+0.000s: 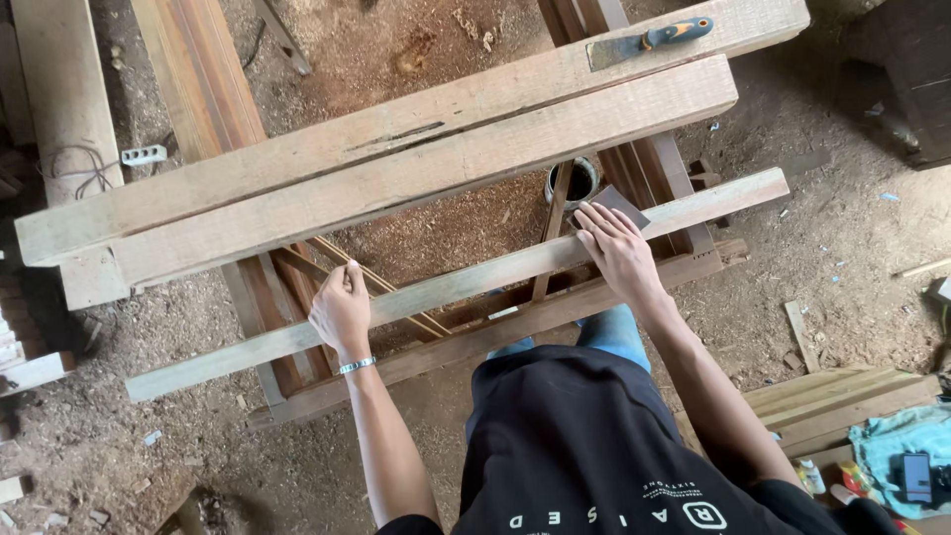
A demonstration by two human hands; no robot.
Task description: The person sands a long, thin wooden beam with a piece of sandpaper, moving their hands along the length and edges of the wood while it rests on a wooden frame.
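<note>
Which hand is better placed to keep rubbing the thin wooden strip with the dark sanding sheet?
Right. The right hand already presses flat on the sanding sheet atop the strip; the left hand grips the strip's edge, likely steadying it.

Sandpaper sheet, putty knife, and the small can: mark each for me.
sandpaper sheet (pixel 622 203), head view, dark corner beyond the fingertips.
putty knife (pixel 649 40), head view, where blade meets handle.
small can (pixel 581 180), head view, its dark opening beside the stick.
</note>
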